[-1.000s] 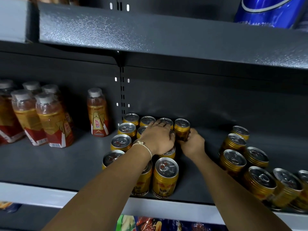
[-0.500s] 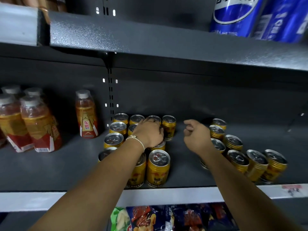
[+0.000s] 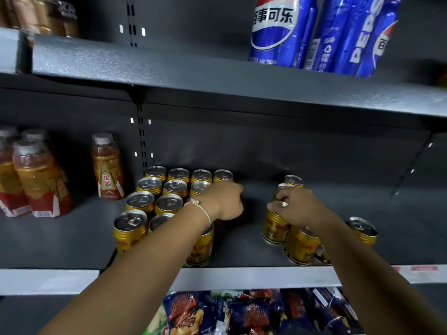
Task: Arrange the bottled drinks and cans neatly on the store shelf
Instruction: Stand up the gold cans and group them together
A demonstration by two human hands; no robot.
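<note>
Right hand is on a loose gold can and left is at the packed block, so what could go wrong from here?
1. The right hand grips one gold can from above among loose cans; lifting it may topple a neighbour.
2. The front can of the packed block stands near the shelf edge under the left hand and forearm; a nudge might push it off.

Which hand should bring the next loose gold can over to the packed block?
Right. The right hand already grips a loose can in the scattered group; the left hand rests on the packed block.
</note>
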